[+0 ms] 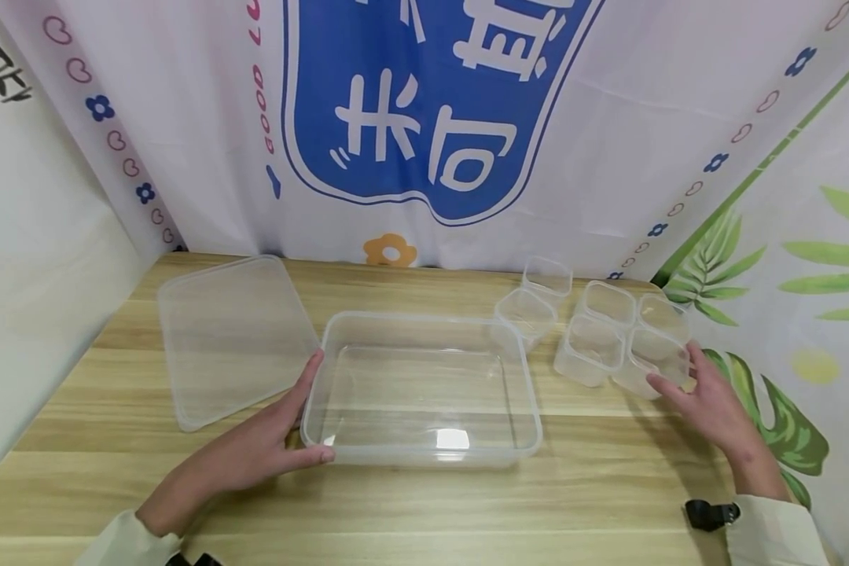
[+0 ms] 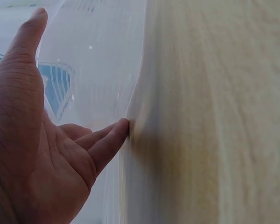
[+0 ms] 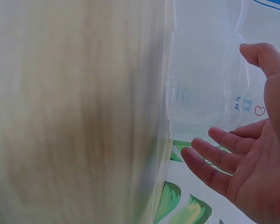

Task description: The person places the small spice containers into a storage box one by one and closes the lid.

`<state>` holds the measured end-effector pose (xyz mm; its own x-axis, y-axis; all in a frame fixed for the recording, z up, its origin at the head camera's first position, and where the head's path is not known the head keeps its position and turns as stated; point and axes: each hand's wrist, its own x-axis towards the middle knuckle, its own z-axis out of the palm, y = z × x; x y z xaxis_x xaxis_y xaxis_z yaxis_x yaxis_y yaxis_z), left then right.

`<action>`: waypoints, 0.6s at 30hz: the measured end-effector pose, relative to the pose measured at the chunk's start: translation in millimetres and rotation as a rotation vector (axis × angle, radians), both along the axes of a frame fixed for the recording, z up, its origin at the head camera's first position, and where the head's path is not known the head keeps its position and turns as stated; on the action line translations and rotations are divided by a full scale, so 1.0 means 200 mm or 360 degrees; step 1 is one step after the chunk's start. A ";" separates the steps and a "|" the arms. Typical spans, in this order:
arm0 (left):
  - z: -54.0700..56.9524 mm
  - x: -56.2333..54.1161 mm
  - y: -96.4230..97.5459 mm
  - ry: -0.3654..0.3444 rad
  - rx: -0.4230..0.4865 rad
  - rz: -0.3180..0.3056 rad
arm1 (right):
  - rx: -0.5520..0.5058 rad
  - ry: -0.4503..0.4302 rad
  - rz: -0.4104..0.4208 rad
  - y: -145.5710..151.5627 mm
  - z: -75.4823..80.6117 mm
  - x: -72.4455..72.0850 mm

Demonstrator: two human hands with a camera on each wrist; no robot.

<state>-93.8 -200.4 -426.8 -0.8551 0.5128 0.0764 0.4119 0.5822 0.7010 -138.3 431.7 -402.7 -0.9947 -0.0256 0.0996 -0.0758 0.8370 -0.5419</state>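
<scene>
A large clear plastic container (image 1: 424, 456) stands open-topped on the wooden table. My left hand (image 1: 258, 444) rests against its left end, the thumb over the near corner and the fingers straight along the side; in the left wrist view their tips touch the wall near the table. To the right, several small clear cups (image 1: 586, 369) stand in a cluster. Around the nearest right cup (image 1: 652, 377) my right hand (image 1: 711, 405) is spread, thumb in front and fingers at its right side. The right wrist view shows these fingers (image 3: 214, 168) loosely extended; firm contact cannot be made out.
A flat clear lid (image 1: 237, 346) lies left of the large container. Two more small cups (image 1: 527, 314) stand by that container's far right corner. A printed curtain (image 1: 410, 157) hangs along the table's back edge, and a leaf-patterned cloth (image 1: 806, 299) hangs at the right.
</scene>
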 end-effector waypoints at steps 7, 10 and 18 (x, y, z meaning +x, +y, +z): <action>-0.01 0.00 0.00 -0.0013 0.0010 -0.0006 | -0.0082 -0.0096 -0.0020 0.02 0.00 0.00; -0.01 0.00 0.00 0.0003 -0.0001 0.0001 | -0.0070 -0.0127 -0.0052 0.02 0.00 0.00; -0.01 0.00 0.00 -0.0007 0.0024 0.0001 | -0.0053 -0.0109 -0.0117 0.01 -0.01 0.00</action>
<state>-94.2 -200.6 -428.4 -0.8556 0.5113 0.0807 0.4087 0.5716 0.7115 -139.3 434.0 -404.7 -0.9983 0.0501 0.0311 0.0234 0.8204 -0.5713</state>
